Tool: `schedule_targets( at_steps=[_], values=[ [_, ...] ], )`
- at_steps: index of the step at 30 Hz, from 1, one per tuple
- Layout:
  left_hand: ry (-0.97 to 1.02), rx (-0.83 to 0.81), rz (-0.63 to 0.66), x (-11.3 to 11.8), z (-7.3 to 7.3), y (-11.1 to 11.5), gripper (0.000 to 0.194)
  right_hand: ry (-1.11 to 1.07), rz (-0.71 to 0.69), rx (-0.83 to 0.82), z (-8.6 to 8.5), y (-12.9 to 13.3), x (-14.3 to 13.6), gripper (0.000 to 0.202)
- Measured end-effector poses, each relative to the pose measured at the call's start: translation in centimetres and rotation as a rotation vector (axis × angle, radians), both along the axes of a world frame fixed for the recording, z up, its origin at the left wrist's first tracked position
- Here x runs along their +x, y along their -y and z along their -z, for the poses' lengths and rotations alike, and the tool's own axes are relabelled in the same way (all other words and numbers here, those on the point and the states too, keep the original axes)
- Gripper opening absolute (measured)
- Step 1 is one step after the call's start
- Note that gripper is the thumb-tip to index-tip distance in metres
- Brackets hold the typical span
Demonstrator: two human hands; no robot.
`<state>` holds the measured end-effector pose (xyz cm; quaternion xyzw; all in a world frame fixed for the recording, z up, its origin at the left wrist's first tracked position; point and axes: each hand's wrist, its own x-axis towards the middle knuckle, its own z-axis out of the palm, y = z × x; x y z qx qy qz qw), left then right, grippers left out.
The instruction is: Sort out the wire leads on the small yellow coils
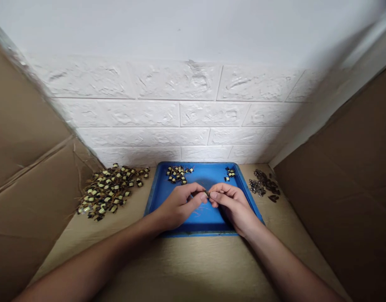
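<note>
Over the blue tray, my left hand pinches a small dark coil between thumb and fingertips. My right hand meets it from the other side, its thumb and forefinger closed on the same piece. Fingers cover most of the coil, so its details are hard to make out. Beneath the hands lies the blue tray, with thin reddish wire scraps on its floor. A cluster of black coils with pale yellow tape occupies its back left corner, and a smaller group of similar coils its back right.
Left of the tray, a large heap of yellow-taped coils with loose wire ends covers the table. At right are shiny metal clips and dark brown pieces. Cardboard walls flank both sides; a white brick-patterned wall stands behind.
</note>
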<state>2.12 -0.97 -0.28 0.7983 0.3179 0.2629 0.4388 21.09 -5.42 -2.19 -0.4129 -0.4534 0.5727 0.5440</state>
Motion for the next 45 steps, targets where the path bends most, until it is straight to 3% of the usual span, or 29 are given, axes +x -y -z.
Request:
schedule_targets(
  at_steps=[9,16,30,39,45],
  values=[
    [-0.026,0.018,0.012,0.0,-0.2,0.0,0.029,0.007,0.0,-0.019,0.0,0.0,0.0,0.013],
    [-0.012,0.014,0.091,0.0,-0.5,0.0,0.027,0.009,-0.038,-0.024,0.0,-0.1,-0.1,0.008],
    [0.004,0.005,0.071,0.0,-0.8,-0.3,0.027,0.07,-0.018,-0.01,-0.1,0.1,-0.2,0.016],
    [0.042,-0.018,0.069,0.1,-0.9,-0.5,0.025,0.054,0.059,-0.026,0.2,-0.1,-0.1,0.012],
    [0.022,-0.049,0.049,0.0,-0.7,-0.4,0.026,-0.078,0.165,-0.05,1.0,-0.3,0.1,0.011]
  ],
)
